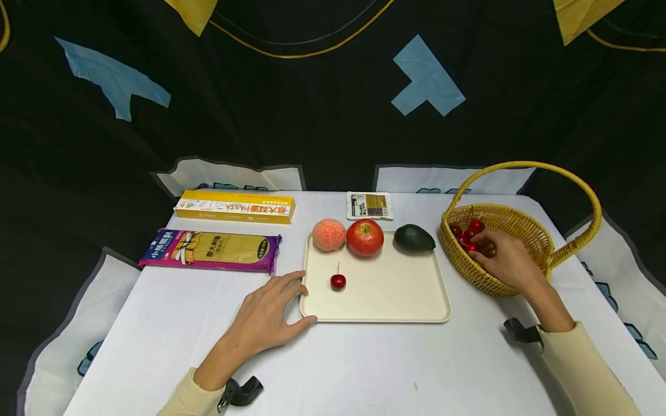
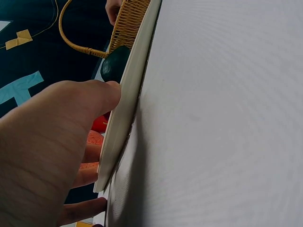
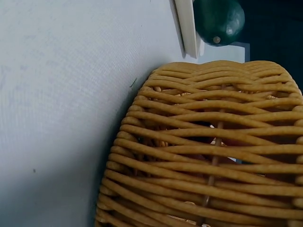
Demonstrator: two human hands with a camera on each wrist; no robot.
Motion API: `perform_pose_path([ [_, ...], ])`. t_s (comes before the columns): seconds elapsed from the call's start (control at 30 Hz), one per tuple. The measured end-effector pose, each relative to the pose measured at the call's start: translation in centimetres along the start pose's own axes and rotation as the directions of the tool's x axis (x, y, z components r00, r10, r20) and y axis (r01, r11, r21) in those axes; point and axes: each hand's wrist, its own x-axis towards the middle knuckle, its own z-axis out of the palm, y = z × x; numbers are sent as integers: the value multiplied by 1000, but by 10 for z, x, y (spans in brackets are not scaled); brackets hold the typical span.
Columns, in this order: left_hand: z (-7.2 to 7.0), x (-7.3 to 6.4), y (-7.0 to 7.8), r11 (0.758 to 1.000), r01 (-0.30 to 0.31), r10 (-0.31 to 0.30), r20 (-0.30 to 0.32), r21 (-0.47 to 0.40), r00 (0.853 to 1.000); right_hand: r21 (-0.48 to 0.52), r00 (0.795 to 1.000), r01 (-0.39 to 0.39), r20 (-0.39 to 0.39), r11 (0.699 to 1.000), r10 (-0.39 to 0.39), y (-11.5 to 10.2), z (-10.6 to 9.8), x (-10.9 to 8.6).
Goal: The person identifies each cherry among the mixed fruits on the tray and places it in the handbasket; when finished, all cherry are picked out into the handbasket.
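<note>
My left hand [image 1: 270,312] rests at the near left corner of a cream tray [image 1: 390,294], fingers spread and relaxed. In the left wrist view its thumb [image 2: 106,92] touches the tray's rim. One cherry [image 1: 338,282] with its stem up lies on the tray. Behind it sit a pink, rough-skinned round fruit [image 1: 329,234], a red apple [image 1: 365,237] and a dark green avocado [image 1: 413,238]. My right hand [image 1: 507,260] reaches into a wicker basket [image 1: 525,222], its bent fingers among several cherries [image 1: 474,226]. Whether they pinch one is unclear; basket weave hides them in the right wrist view.
Left of the tray lie a yellow pasta box [image 1: 234,207] and a purple pasta packet [image 1: 210,250]. A small white sachet [image 1: 369,205] is behind the apple. The basket's tall handle [image 1: 593,202] arches over its opening. A dark curtain [image 1: 312,127] hangs behind the table.
</note>
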Motion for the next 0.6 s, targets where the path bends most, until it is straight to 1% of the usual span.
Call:
perform_pose_path([
  [0.37,0,-2,-1,1000,9,-9,2,4,1000,-30,999,1,43,1000,0,1,1,4],
  [0.53,-1,-1,0,1000,3,-3,2,4,1000,-48,998,-27,53,998,30,-2,-2,5],
  [0.6,-1,0,0,1000,1,-1,2,1,1000,-58,998,-39,37,998,41,-4,-3,4],
])
